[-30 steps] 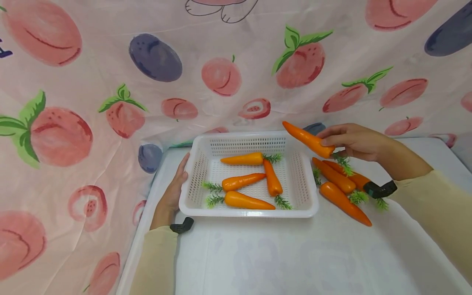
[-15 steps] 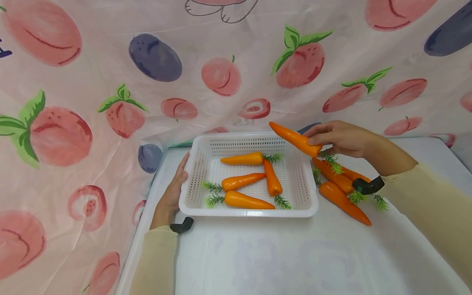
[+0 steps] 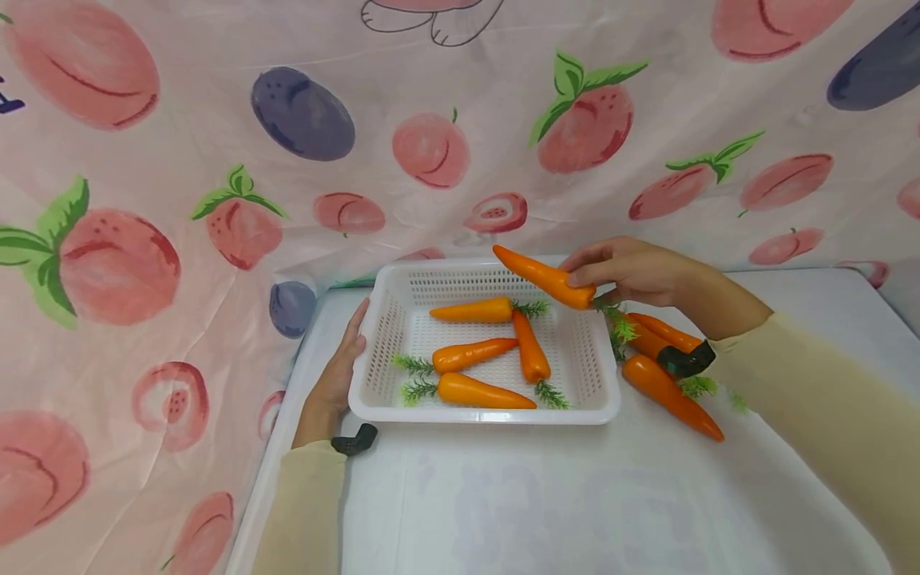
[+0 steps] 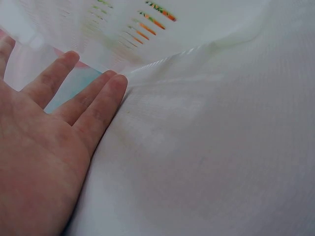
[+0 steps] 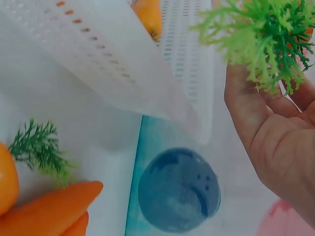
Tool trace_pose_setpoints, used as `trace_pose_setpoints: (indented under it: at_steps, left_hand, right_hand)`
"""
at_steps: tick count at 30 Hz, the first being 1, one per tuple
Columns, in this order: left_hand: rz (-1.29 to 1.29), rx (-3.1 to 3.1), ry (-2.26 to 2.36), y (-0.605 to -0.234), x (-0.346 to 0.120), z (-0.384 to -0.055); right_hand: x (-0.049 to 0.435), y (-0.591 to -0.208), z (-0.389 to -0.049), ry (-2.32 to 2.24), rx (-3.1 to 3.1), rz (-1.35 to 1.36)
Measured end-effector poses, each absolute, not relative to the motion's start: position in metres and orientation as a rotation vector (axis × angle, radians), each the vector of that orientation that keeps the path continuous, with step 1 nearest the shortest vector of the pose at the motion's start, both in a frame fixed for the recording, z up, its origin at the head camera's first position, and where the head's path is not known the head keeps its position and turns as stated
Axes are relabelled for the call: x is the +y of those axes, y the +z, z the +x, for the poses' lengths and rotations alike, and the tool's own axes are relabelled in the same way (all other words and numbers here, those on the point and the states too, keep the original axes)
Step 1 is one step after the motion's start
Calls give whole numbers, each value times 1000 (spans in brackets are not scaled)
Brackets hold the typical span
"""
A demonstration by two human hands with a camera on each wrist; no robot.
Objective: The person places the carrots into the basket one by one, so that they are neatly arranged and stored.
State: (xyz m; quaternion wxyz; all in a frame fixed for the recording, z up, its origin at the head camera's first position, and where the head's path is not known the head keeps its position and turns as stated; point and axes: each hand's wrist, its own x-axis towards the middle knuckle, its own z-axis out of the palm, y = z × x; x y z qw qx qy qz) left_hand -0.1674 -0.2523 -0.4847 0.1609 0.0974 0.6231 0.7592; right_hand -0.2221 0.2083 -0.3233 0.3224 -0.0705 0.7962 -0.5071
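Observation:
My right hand (image 3: 625, 270) pinches a carrot (image 3: 542, 277) near its leafy end, tip pointing to the back left, over the right rear rim of a white plastic basket (image 3: 485, 416). In the right wrist view, the held carrot's green fronds (image 5: 266, 37) hide most of its body. My left hand (image 3: 336, 375) lies with extended fingers against the basket's left side; the left wrist view shows its fingertips (image 4: 118, 83) at the slotted wall. Inside the basket lie several carrots, among them a pale orange one (image 3: 485, 391) at the front and an upright-lying one (image 3: 532, 347) at the right.
Right of the basket, a small pile of carrots (image 3: 672, 397) lies on the white tablecloth (image 3: 503, 495), partly covered by my right wrist and its black camera strap (image 3: 688, 361). A fruit-printed cloth (image 3: 446, 80) hangs close behind the basket.
My right hand has moved left with the carrot, from above the pile to over the basket's right rear rim. The left hand and basket have stayed in place.

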Motion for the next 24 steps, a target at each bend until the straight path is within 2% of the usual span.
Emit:
trace_pose_setpoints:
  at_steps: [24]
  left_hand:
    - [266, 1774, 2169, -485, -252, -167]
  right_hand:
    - [163, -327, -229, -1346, 2001, -220]
